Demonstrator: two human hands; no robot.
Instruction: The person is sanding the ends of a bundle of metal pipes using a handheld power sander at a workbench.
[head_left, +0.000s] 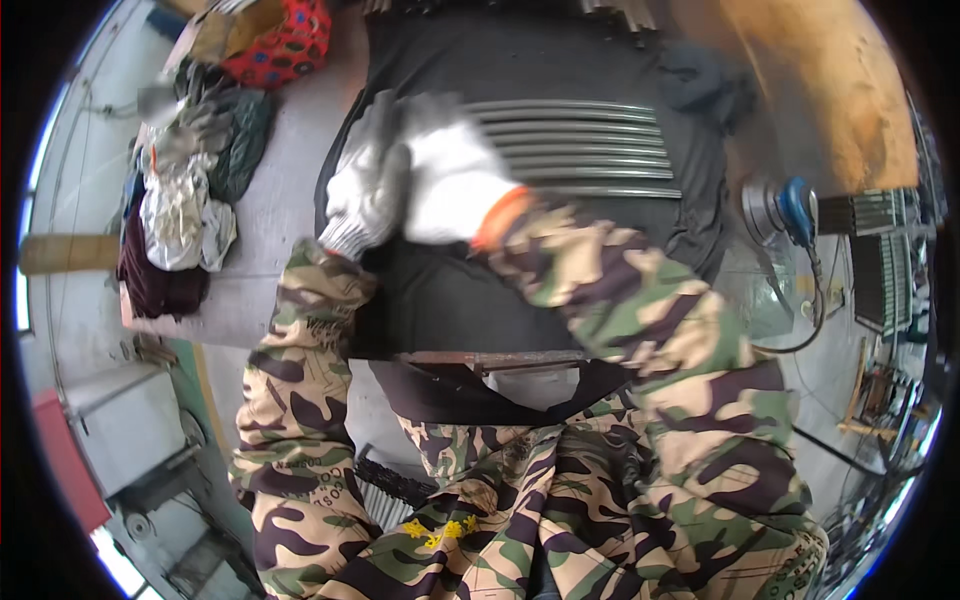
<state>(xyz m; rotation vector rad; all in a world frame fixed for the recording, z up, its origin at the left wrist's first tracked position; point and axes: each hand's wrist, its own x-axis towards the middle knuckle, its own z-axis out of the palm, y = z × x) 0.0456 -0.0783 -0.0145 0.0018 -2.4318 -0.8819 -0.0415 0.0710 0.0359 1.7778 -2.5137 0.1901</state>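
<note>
Several shiny metal rods (pixel 600 174) lie side by side across a black cloth (pixel 460 285) on the table. Their left ends disappear behind my right hand (pixel 445 165), which wears a white glove with an orange cuff. That hand is smeared by motion, so its fingers cannot be made out. Just left of it, close to or touching it, is my left hand (pixel 368 185) in a grey-coated glove. Its fingers stretch away from me, with the thumb apart, and no held thing shows. Whether either hand touches the rods is hidden.
A blue power sander (pixel 797 210) with a round disc and a dark cable sits to the right. Crumpled clothes and rags (pixel 182 215) lie at the left, below a red patterned bag (pixel 290 45). More metal bars (pixel 882 270) are stacked at the far right.
</note>
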